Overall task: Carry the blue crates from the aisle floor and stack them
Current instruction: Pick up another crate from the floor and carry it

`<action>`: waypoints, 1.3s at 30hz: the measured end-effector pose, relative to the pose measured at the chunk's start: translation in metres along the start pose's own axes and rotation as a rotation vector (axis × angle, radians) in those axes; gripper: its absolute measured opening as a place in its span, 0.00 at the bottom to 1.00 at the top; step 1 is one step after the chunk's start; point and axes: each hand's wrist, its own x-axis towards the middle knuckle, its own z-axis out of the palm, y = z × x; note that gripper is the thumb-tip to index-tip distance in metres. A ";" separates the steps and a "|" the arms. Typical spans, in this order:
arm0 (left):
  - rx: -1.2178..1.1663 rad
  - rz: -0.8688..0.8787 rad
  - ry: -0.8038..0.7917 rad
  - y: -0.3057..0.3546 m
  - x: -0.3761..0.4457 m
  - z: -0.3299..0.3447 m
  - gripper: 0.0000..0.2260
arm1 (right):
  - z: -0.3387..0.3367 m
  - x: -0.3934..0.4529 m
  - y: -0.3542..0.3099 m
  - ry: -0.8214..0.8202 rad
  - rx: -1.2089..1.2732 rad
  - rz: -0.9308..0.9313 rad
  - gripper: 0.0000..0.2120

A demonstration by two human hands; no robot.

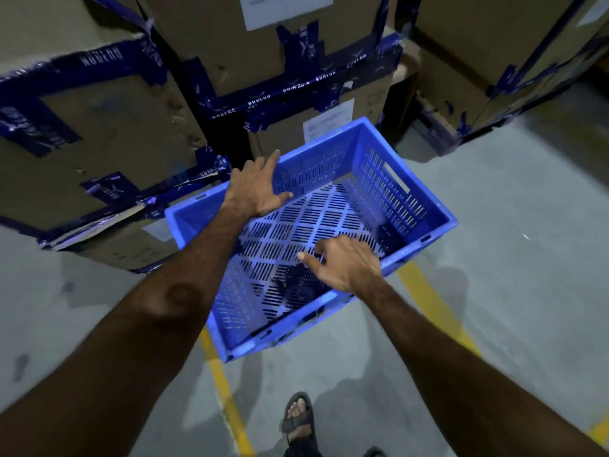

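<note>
Your left hand and right hand hover with fingers spread, gripping nothing, over the empty blue slotted crate beside the taped cartons; lifting and stacking remain.

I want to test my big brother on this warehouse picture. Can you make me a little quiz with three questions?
1. True or false: the crate has stuff in it.
2. Which hand is on the crate's far rim? A) left hand B) right hand C) neither
3. Fill in: behind the crate stand taped cardboard ____.

Key:
1. False, it is empty; you can see its slotted bottom.
2. A. The left hand's fingers lie over the far rim; the right hand is spread above the inside, near the near rim.
3. boxes
</note>
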 end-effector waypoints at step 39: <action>-0.500 -0.316 0.127 0.186 -0.548 -0.058 0.37 | -0.081 -0.417 0.050 0.293 0.507 0.287 0.31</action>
